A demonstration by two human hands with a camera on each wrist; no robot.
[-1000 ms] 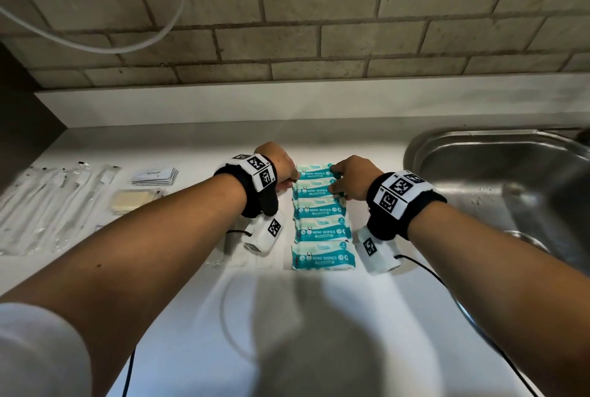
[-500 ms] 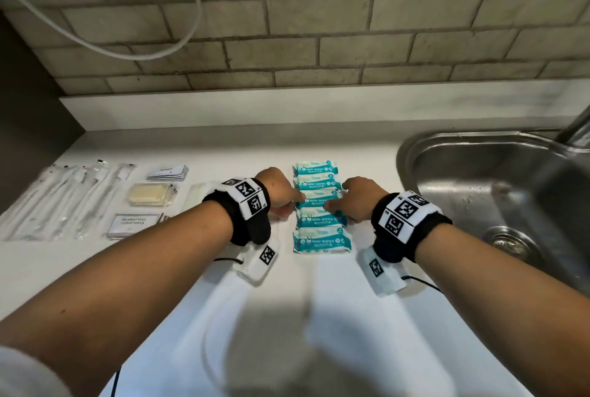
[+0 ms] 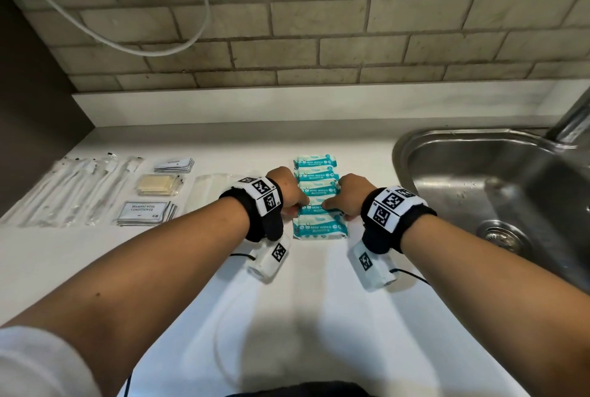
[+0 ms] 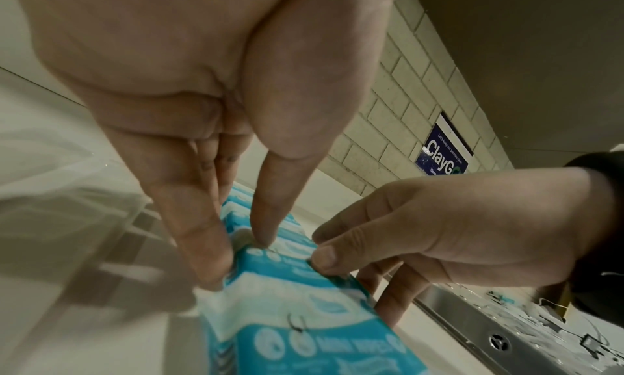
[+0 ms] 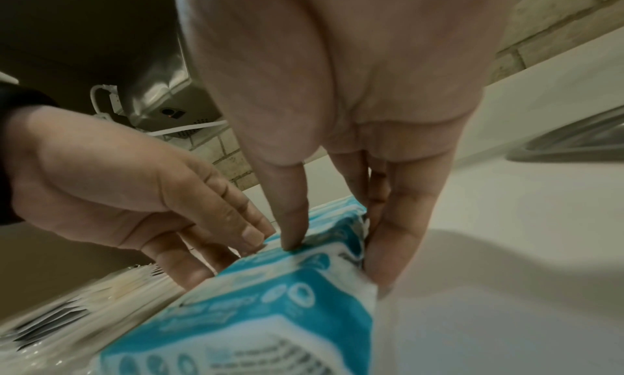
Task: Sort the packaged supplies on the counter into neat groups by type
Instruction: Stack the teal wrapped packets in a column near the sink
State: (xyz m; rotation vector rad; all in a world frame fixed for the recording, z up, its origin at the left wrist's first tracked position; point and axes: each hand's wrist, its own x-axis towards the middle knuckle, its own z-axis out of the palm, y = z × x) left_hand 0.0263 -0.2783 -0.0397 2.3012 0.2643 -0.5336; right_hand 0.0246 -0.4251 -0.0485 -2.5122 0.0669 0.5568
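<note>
Several teal "MINI WIPES" packs (image 3: 319, 228) lie in one column on the white counter (image 3: 319, 317), left of the sink. Both my hands work the second pack from the front (image 3: 314, 207). My left hand (image 3: 295, 203) pinches that pack's left end, thumb on top and straight fingers against the side (image 4: 241, 255). My right hand (image 3: 335, 205) pinches the right end the same way (image 5: 334, 258). The pack (image 4: 287, 268) rests on the counter, touching its neighbours. The middle packs are partly hidden by my hands.
A steel sink (image 3: 479, 173) with a faucet (image 3: 571, 122) sits at the right. At the left lie shampoo sachets (image 3: 145, 210), yellow packets (image 3: 158, 186), a small card stack (image 3: 175, 165), clear flat packets (image 3: 207, 192) and long clear-wrapped items (image 3: 73, 189). A tiled wall stands behind.
Both hands have travelled toward me along the wipes column, from the far packs to the second pack from the front. My head has tilted up, showing more wall.
</note>
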